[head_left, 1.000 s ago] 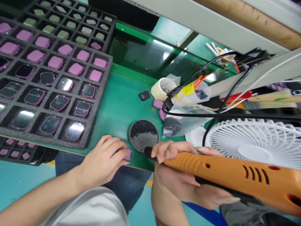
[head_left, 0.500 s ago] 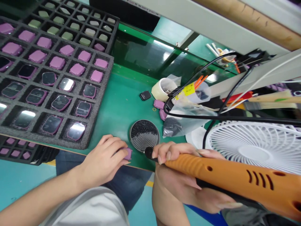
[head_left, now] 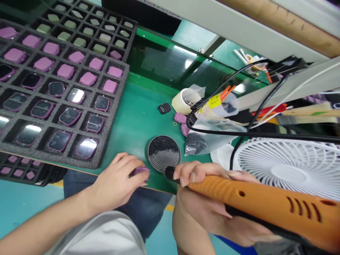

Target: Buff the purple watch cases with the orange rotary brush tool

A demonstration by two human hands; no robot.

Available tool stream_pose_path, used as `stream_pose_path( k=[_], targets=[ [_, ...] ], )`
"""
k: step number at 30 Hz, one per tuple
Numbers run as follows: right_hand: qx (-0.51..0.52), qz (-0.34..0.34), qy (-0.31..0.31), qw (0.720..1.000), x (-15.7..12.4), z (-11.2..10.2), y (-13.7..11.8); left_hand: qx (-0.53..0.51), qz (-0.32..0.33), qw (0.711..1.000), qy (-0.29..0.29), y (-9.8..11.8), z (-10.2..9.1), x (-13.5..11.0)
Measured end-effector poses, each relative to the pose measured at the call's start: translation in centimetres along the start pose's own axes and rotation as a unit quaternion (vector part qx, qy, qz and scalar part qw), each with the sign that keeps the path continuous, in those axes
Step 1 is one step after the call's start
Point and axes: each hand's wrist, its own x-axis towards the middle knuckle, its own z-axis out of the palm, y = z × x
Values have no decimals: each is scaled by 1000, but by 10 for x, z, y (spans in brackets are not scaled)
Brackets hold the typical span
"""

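My left hand (head_left: 124, 179) is closed around a small purple watch case (head_left: 140, 171) at the green worktop's front edge; fingers hide part of it. In my right hand (head_left: 196, 191) lies an orange electric screwdriver (head_left: 225, 189), its black nose (head_left: 170, 173) pointing left. That nose is at the near rim of a round dish (head_left: 164, 154) of tiny dark screws in a perforated plate. Its bit tip is too small to make out. On the left stands a grey foam tray (head_left: 114, 113) with purple watch cases in its cells, several showing dark screens.
Behind the dish lie a black watch case (head_left: 164, 108), two purple cases (head_left: 180, 118), a roll-shaped cup (head_left: 183, 101) and a plastic bag (head_left: 198, 143) with dark parts. A white fan (head_left: 285, 173) stands right. Black cables (head_left: 212, 131) cross the worktop.
The orange screwdriver and my right hand have shifted slightly right and down. The watch case in my left hand has turned a little, and the fingers have shifted on it.
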Motion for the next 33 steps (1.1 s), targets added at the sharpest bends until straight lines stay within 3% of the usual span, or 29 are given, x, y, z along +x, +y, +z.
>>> stream_pose_path(
  k=[3, 6, 10, 24, 29, 33],
  targets=[
    [-18, 38, 32, 999, -2, 8, -20, 4, 18, 1000, 11, -1, 1, 0],
    [-17, 43, 2, 999, -3, 13, -31, 9, 22, 1000, 16, 0, 1, 0],
    [15, 46, -48, 998, -4, 15, -23, 13, 22, 1000, 1, 1, 0, 0],
    [29, 61, -63, 996, -6, 20, -4, 13, 15, 1000, 2, 3, 0, 1],
    [24, 38, -120, 992, -4, 15, -2, 15, 9, 1000, 13, 3, 2, 1],
    [9, 46, -120, 992, -7, 15, -2, 15, 2, 1000, 24, 4, 3, 1]
  ],
)
